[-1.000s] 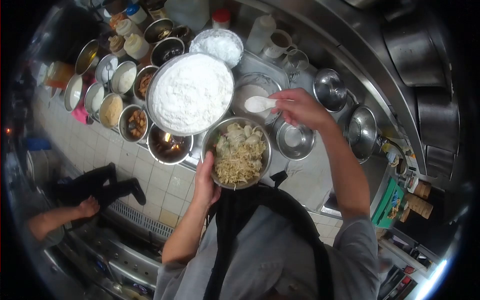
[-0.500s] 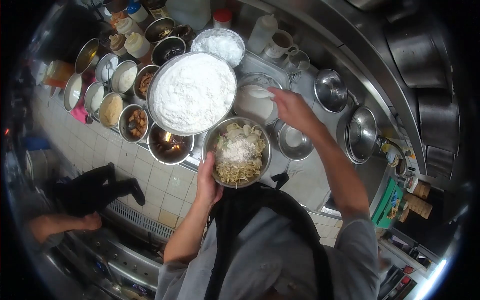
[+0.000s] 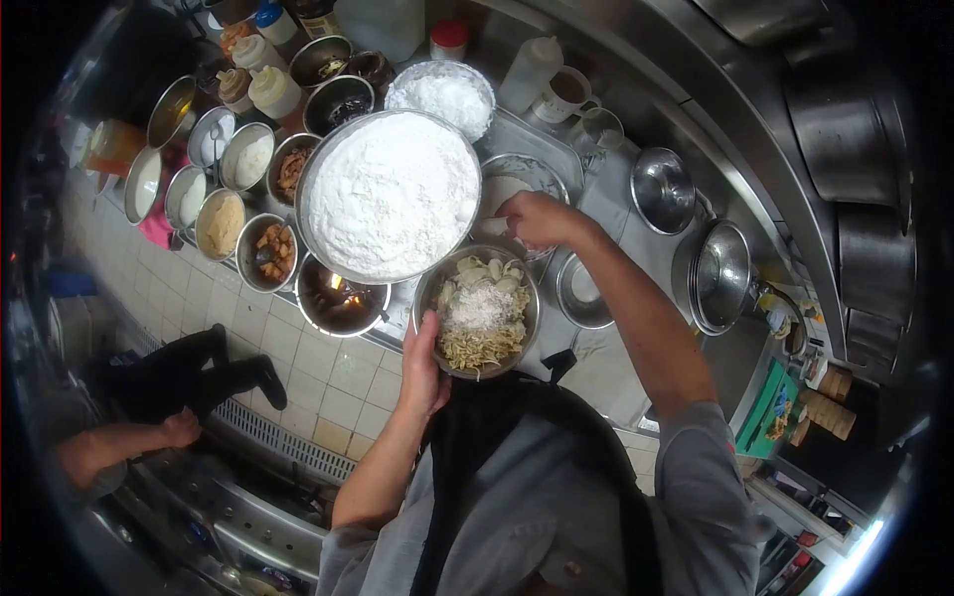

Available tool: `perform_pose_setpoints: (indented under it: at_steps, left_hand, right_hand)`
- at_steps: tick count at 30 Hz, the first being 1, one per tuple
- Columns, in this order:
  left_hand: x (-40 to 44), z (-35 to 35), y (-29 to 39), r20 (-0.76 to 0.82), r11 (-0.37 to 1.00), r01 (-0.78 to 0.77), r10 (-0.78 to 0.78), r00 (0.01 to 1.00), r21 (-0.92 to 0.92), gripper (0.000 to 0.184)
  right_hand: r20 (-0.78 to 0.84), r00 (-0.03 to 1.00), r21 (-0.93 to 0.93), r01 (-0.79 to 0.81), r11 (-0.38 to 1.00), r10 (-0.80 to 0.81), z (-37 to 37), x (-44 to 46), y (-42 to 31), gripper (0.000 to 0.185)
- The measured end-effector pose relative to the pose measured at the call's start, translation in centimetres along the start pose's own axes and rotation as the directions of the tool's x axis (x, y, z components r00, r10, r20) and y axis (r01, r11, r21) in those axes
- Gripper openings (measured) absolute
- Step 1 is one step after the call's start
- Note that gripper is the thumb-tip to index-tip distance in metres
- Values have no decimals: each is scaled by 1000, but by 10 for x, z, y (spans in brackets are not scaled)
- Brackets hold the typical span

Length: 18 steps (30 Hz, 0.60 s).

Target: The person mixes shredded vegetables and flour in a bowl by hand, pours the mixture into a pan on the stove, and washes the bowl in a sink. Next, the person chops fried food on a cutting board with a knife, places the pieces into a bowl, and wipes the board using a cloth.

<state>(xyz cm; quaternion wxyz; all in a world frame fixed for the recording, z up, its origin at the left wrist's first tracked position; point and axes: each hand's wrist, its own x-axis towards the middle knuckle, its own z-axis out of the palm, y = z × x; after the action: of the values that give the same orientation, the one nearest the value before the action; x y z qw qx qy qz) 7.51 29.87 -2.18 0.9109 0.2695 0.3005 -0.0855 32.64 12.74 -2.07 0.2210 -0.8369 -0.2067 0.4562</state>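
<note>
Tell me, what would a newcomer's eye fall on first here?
Probably the broad mound of white powder in the wide bowl, above the picture's middle. Just below it, the left hand holds a smaller metal bowl of pale food dusted with white. Beyond that bowl, the right hand holds a white spoon.

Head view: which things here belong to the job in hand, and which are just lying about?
Likely in the job:
- food bowl, held by left hand
- spoon, in right hand
- powder bowl beside that hand

Apparently lying about:
- red-lidded jar
- mug
- green board
</note>
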Motion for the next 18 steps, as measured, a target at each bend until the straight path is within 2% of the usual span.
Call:
perform_pose_setpoints:
  at_steps: [1, 2, 4, 5, 7, 11, 13, 14, 15, 16, 17, 18]
  left_hand:
    - [-1, 1, 1, 2, 1000, 1, -1, 1000, 0, 60]
    - [-1, 1, 2, 3, 1000, 0, 0, 1000, 0, 60]
    - [-2, -1, 1, 0, 1000, -8, 8, 1000, -2, 59]
    - [-3, -2, 1, -4, 1000, -15, 15, 1000, -5, 59]
    - [-7, 1, 5, -5, 1000, -15, 15, 1000, -6, 58]
    - [-10, 2, 7, 2, 1000, -1, 1, 1000, -3, 58]
    - [-9, 3, 6, 14, 1000, -13, 13, 1000, 3, 58]
    - [-8, 3, 5, 22, 1000, -20, 20, 1000, 6, 58]
    - [-9, 3, 3, 12, 1000, -15, 15, 1000, 2, 58]
    - [-7, 3, 2, 18, 998, -23, 22, 1000, 51, 61]
    - [-5, 3, 2, 28, 994, -33, 31, 999, 101, 65]
    - [-3, 4, 1, 44, 994, -45, 41, 998, 99, 66]
  right_hand:
    - [66, 995, 157, -79, 984, 70, -3, -2, -2, 50]
    - [64, 996, 159, -78, 984, 68, -4, -5, -4, 50]
    - [58, 995, 403, -103, 909, 87, -7, -12, -4, 45]
    - [56, 995, 400, -101, 911, 85, -10, -16, -4, 45]
    - [20, 994, 580, -100, 809, 109, -13, -27, -3, 41]
    - [-40, 993, 666, -59, 744, 115, -17, -50, 1, 37]
    - [-103, 991, 707, 13, 707, 85, -19, -71, -1, 36]
    - [-96, 992, 706, 8, 709, 85, -21, -83, -1, 36]
    - [-120, 992, 707, 67, 704, 26, -22, -98, -2, 36]
    - [-144, 989, 708, 126, 695, -33, -19, -110, -6, 36]
    - [-136, 990, 710, 120, 694, -32, -15, -120, -13, 36]
    - [-156, 986, 631, 139, 763, -50, -8, -132, -19, 37]
